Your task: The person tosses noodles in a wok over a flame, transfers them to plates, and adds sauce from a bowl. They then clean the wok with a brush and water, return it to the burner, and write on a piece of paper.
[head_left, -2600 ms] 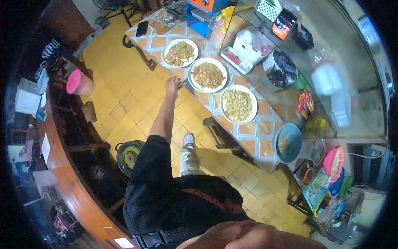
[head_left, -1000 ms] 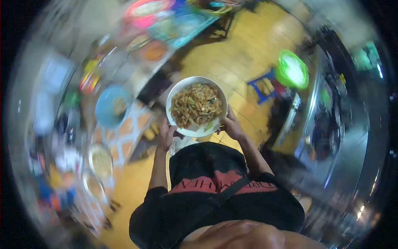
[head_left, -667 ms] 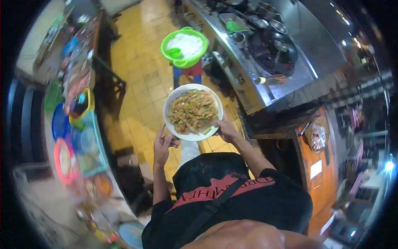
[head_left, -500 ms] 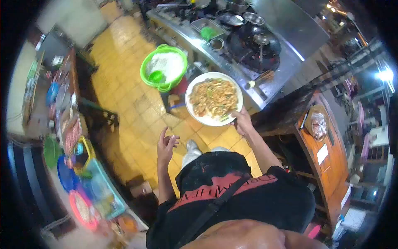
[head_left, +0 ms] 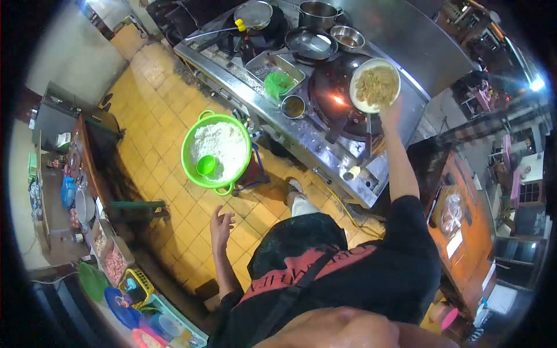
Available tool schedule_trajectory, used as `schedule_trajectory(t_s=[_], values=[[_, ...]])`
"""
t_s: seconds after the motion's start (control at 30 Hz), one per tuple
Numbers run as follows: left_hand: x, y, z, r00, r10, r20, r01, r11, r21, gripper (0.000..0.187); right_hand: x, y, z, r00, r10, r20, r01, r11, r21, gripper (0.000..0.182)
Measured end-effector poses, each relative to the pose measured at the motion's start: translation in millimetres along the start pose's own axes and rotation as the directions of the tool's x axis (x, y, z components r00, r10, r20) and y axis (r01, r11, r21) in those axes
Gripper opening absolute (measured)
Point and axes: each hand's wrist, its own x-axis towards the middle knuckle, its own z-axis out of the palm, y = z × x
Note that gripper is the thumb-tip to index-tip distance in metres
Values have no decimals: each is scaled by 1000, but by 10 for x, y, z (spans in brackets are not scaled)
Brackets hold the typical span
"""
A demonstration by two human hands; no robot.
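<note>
So on the head cam, the right hand [head_left: 390,116] has the plate [head_left: 361,105] of food [head_left: 378,86] gripped by its near edge, arm stretched out, plate up over the right side of the wok [head_left: 322,107] on the stove [head_left: 316,141]. There's an orange glow [head_left: 338,100] beside it. Left hand [head_left: 221,225] is empty, fingers half open and loosely curled, hanging above the floor [head_left: 180,209] near the green tub [head_left: 186,156].
</note>
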Motion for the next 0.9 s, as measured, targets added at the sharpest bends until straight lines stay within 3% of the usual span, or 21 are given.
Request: schedule_trajectory(t_s=[0.03, 0.07, 0.1, 0.2, 0.23, 0.3, 0.47, 0.53, 0.57, 0.6, 0.63, 0.67, 0.7, 0.73, 0.77, 0.83, 0.87, 0.9], values=[[55, 27, 42, 996, -77, -38, 75, 996, -38, 52, 160, -162, 82, 999, 18, 44, -2, 943, -334, 44], [171, 84, 100, 987, -139, -77, 132, 987, -86, 52, 362, -327, 204, 996, 33, 78, 22, 784, -621, 48], [247, 115, 143, 986, -145, -77, 140, 988, -61, 52, 549, -93, 357, 975, -164, 151, 223, 764, -606, 55], [432, 148, 237, 984, -163, -75, 158, 986, -60, 58, 887, 258, 725, 822, -193, 535, 566, 363, -740, 55], [503, 133, 243, 978, -191, -87, 188, 981, -43, 58, 963, 372, 789, 823, -185, 537, 565, 366, -740, 55], [564, 184, 264, 972, -216, -91, 213, 976, -44, 57, 1101, 368, 851, 748, -154, 646, 664, 176, -727, 52], [792, 213, 223, 973, -226, -42, 226, 974, -4, 56, 1164, 31, 660, 850, -172, 498, 526, 265, -808, 48], [940, 266, 239, 982, -188, -15, 188, 981, 49, 55, 1097, 20, 411, 973, -146, 177, 229, 563, -794, 43], [1025, 302, 253, 989, -146, 18, 145, 987, 65, 55, 1004, 30, 273, 983, -180, 16, 136, 676, -724, 44], [1157, 320, 304, 990, -126, 59, 121, 989, 82, 55, 959, 195, 182, 984, -176, -28, 98, 666, -740, 44], [1298, 319, 372, 991, -74, 111, 61, 991, 116, 55, 916, 523, 111, 966, 26, -258, -162, 838, -522, 43], [1418, 341, 444, 985, -24, 173, -3, 988, 152, 54, 795, 733, -98, 865, 264, -427, -380, 900, -214, 44], [1501, 437, 575, 963, 17, 269, -58, 987, 147, 53, 543, 629, -339, 817, 432, -381, -401, 901, 162, 41], [1570, 493, 742, 934, 31, 355, -61, 996, 71, 51, 231, 379, -552, 783, 549, -291, -356, 781, 514, 39], [1604, 603, 934, 896, 28, 442, -81, 992, 101, 50, -75, 243, -817, 837, 515, -184, -271, 683, 678, 35], [1766, 581, 1269, 751, 25, 660, -97, 993, 73, 49, -755, 167, -1337, 700, 701, -135, -216, 388, 896, 42], [1845, 541, 1454, 665, -57, 745, -109, 979, 173, 50, -1163, 296, -1583, 737, 658, -156, -172, 405, 898, 28], [1747, 541, 1645, 626, -100, 774, -144, 960, 240, 50, -1589, 27, -1801, 661, 728, -185, -104, 333, 937, 23]])
